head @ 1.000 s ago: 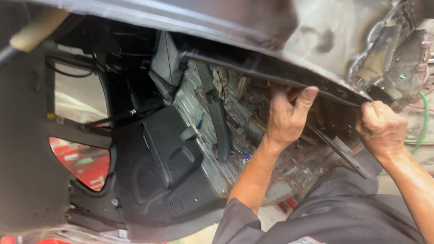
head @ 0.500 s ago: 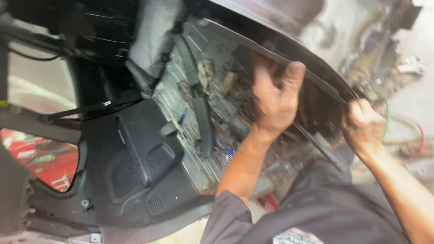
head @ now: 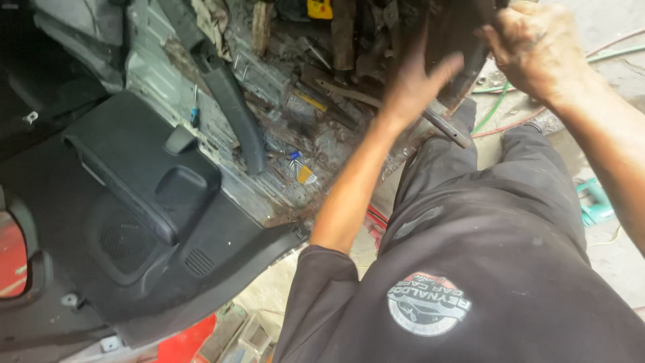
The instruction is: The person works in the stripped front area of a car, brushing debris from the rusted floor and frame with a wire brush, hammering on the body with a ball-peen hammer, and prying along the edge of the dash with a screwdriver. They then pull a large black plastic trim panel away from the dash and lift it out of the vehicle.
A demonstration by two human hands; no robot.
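Observation:
My left hand reaches up from the middle of the view, fingers spread against the underside of a dark, rusty car body panel at the top edge. My right hand is at the top right, closed over the same panel's outer edge. A thin dark metal strip juts out just below my left wrist. Behind my left forearm lies the stripped car floor, rusty and littered with debris. The panel's upper part is cut off by the frame.
A black door trim panel with a speaker grille fills the left. A black curved trim piece lies on the stripped floor. Green and red hoses and a teal tool lie on the concrete at right. My dark trousers fill the lower right.
The view has tilted down and closer, so both hands now sit at the top edge. My left hand has shifted from hooking the panel's edge to pressing on it with spread fingers.

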